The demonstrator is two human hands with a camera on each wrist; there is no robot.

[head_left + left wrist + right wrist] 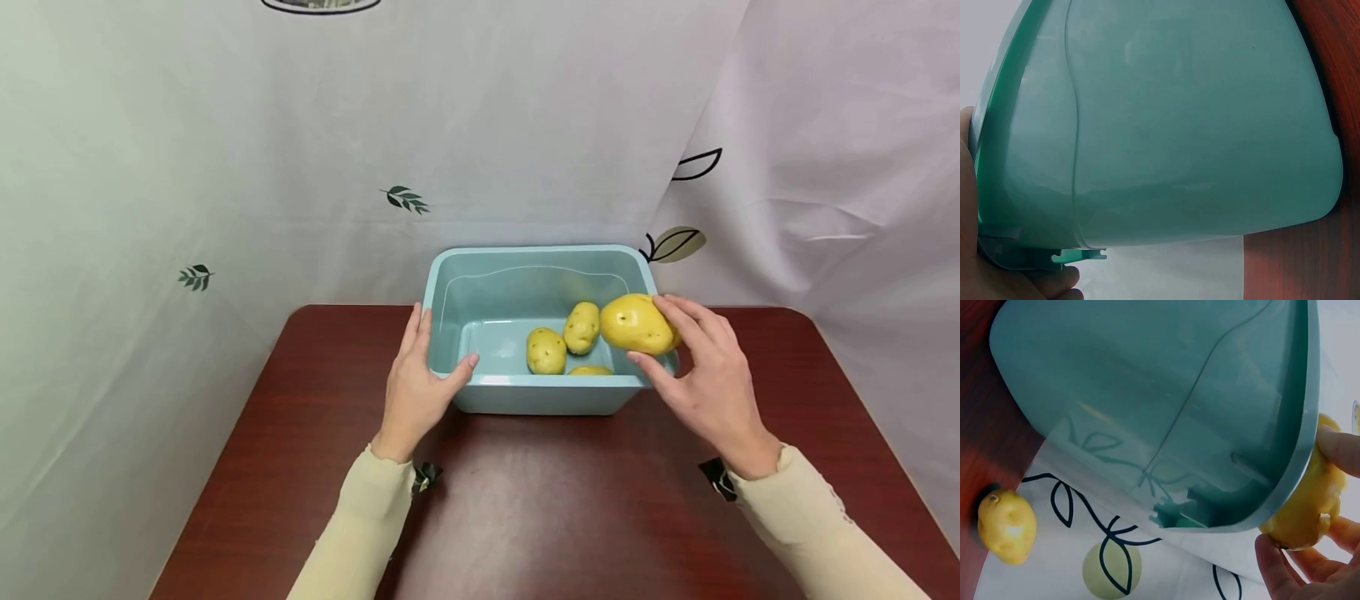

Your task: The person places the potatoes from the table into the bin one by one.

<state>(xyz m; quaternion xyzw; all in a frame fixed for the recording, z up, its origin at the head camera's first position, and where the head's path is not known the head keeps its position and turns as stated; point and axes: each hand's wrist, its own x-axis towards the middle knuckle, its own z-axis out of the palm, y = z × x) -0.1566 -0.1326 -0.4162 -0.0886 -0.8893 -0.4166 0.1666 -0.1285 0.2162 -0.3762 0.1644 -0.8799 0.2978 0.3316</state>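
Note:
A light blue plastic bin (532, 393) stands on the table. Three yellow potatoes lie inside it: one potato (546, 351) in the middle, another potato (582, 327) beside it, and a third potato (591, 370) partly hidden by the front wall. My left hand (417, 387) holds the bin's front left corner, thumb over the rim and fingers along the outside. Above the right rim, my right hand (708, 379) grips a larger yellow potato (636, 323) between thumb and fingers. The right wrist view shows this held potato (1310, 500) just beyond the bin's rim.
Another potato (1007, 526) lies on the table right of the bin, in the right wrist view. The dark red wooden table (487, 517) runs up to a pale cloth backdrop (525, 125) with leaf prints behind the bin.

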